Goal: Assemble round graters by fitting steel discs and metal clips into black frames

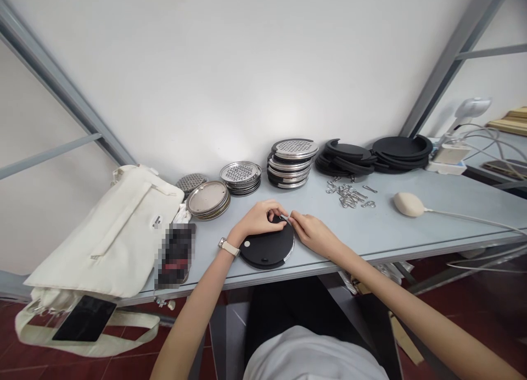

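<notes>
A round black disc (pixel 267 249) with a silvery edge showing on its right lies near the table's front edge. My left hand (pixel 261 218) arches over its top side, thumb and fingers curled around a small metal clip (pixel 284 218) at the rim. From the right, the fingertips of my right hand (pixel 310 232) pinch together at the clip's other end. Fingers partly hide the clip. Behind my hands stands a stack of metal grater discs (pixel 293 149) with black rims. More such clips (pixel 348 195) lie loose in a pile to the right.
Stacks of perforated discs (pixel 241 172) and plain metal plates (pixel 207 197) stand on the left. Black rings (pixel 346 154) and black round trays (pixel 399 147) line the back right. A white bag (pixel 107 232), a pixelated item (pixel 176 256) and a corded cream object (pixel 409 204) flank the work.
</notes>
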`<state>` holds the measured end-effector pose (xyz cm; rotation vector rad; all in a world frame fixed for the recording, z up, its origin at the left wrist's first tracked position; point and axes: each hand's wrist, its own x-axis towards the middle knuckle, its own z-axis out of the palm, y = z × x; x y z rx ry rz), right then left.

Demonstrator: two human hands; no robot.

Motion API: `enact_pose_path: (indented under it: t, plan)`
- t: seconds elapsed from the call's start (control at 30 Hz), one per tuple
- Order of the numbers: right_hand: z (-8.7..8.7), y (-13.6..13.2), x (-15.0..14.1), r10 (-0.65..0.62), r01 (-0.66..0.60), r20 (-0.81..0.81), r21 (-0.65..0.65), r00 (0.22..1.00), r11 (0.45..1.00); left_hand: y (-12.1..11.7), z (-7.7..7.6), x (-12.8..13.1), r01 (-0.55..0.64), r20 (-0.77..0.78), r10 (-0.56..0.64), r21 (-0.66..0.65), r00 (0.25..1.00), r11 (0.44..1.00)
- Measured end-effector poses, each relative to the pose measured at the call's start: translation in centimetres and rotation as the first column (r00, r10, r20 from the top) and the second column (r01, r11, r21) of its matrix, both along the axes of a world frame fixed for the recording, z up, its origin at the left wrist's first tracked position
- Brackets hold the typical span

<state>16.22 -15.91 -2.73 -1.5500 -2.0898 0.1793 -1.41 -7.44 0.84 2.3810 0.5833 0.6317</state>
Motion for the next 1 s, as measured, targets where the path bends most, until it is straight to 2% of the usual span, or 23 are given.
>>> enact_pose_path:
  t: [1.0]
  plan:
    - [0.58,-0.23,-0.15,0.001,-0.001,-0.012,-0.006,1.0,1.0,-0.08,0.17,0.04,0.002,-0.003,-0.002,0.009,1.0,1.0]
